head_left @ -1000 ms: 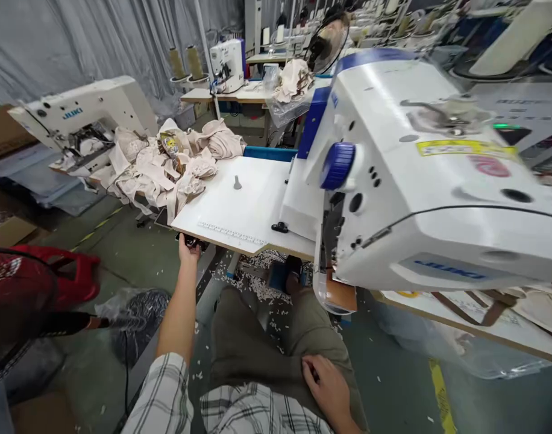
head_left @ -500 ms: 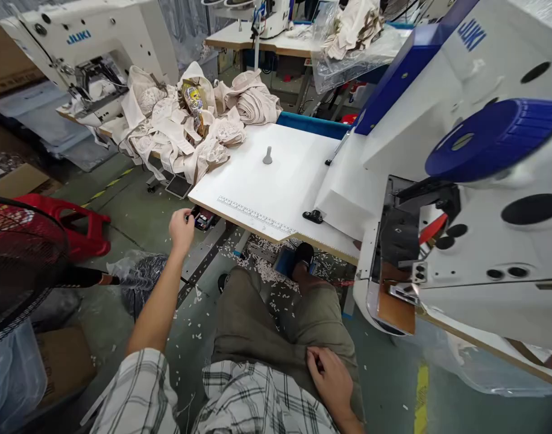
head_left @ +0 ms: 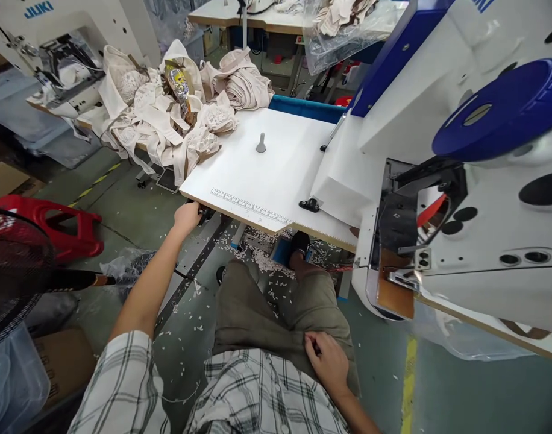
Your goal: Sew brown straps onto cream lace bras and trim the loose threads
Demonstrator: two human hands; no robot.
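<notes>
My left hand [head_left: 187,218] is at the front left edge of the white sewing table [head_left: 276,163], its fingers closed around something dark just under the tabletop. What they grip is mostly hidden by the hand and the edge. On my thigh, over the olive trousers [head_left: 244,307], rests my right hand [head_left: 329,363], fingers loosely curled with nothing visible in them. A printed ruler [head_left: 249,205] runs along the tabletop near my left hand. A small grey peg [head_left: 260,143] stands upright further back.
To the right is a white and blue sewing machine [head_left: 361,150]. Beige lace garments [head_left: 167,114] pile up by another machine [head_left: 77,36] at left. A red stool [head_left: 72,229], a black fan [head_left: 18,271] and clear bins [head_left: 18,367] stand left. A foot pedal [head_left: 282,250] lies below among scraps.
My left hand has moved slightly right, closer to the table edge; the dark compartment with small items beneath it is now mostly out of sight. The view has shifted slightly. My right hand stays put.
</notes>
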